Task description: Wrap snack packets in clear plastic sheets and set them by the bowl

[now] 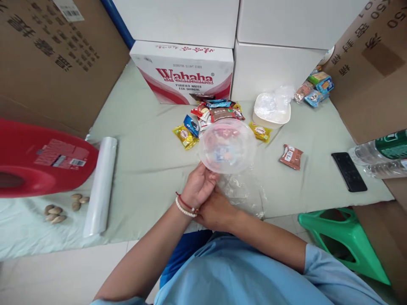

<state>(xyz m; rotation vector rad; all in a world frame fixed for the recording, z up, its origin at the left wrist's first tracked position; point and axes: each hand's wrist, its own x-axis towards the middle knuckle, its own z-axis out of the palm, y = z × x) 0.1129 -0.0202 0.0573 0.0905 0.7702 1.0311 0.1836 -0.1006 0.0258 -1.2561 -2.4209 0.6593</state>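
My left hand (201, 186), with a red string and a white bead bracelet at the wrist, is closed on the near rim of a clear plastic bowl (227, 145), holding it tilted above the pale green cloth (143, 148). My right hand (216, 210) lies just below and partly under the left one, its fingers hidden, against a crumpled clear plastic bag (243, 192). Through the bowl I see blurred snack packets (210, 116) that lie in a pile behind it.
A Wahaha box (182, 72) and white boxes stand behind. A white bowl (271, 110) with plastic, a brown packet (291, 156), a phone (349, 171), bottles (380, 154), a plastic roll (101, 184), nuts (60, 208), a red container (38, 159) and a green stool (346, 239) surround me.
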